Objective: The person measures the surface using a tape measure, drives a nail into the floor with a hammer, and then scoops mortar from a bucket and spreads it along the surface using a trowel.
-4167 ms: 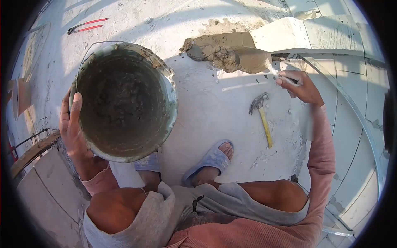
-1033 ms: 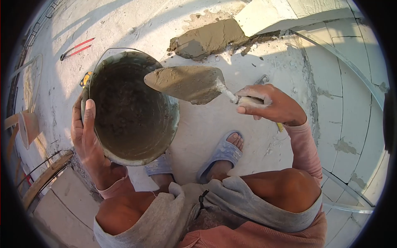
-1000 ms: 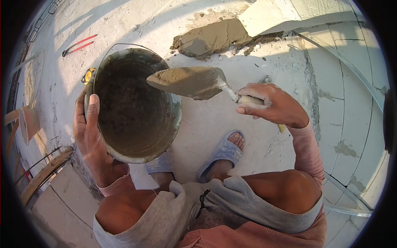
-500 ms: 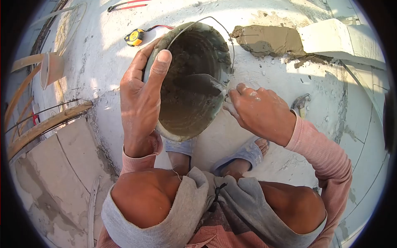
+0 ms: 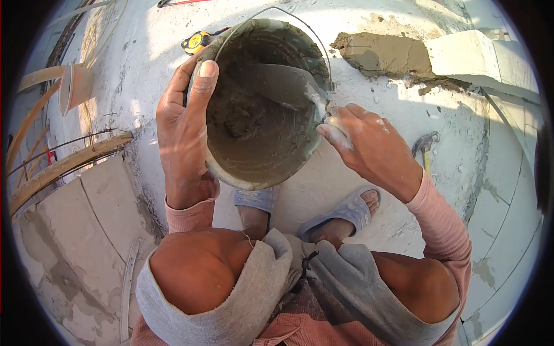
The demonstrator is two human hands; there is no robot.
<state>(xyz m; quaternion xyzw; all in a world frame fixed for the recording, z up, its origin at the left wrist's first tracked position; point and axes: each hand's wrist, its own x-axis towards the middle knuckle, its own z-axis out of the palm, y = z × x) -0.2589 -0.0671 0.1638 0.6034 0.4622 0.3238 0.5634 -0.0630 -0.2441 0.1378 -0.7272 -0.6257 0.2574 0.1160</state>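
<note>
A bucket point(image 5: 214, 164) tilts toward me, with wet grey mortar point(image 5: 248, 130) inside it. Round its left rim my left hand point(image 5: 187, 106) is closed, thumb on the near side and fingers behind. My right hand point(image 5: 372, 144) grips the handle of a trowel point(image 5: 283, 83) at the bucket's right rim. The trowel's blade lies inside the bucket, against the mortar and the far wall. Most of the handle is hidden in my fist. The wire bail point(image 5: 314, 32) arches over the bucket's far side.
A tape measure point(image 5: 196, 42) lies beyond the bucket. Mortar coats a block point(image 5: 386, 55) at the back right, beside a pale block point(image 5: 464, 55). A hammer point(image 5: 426, 147) rests right of my right hand. To the left are a plastic container point(image 5: 76, 87) and a wooden strip point(image 5: 69, 164).
The bucket has tipped further toward me, showing more of its inside. The trowel blade has moved up and shows more of its face. My left hand has shifted slightly left.
</note>
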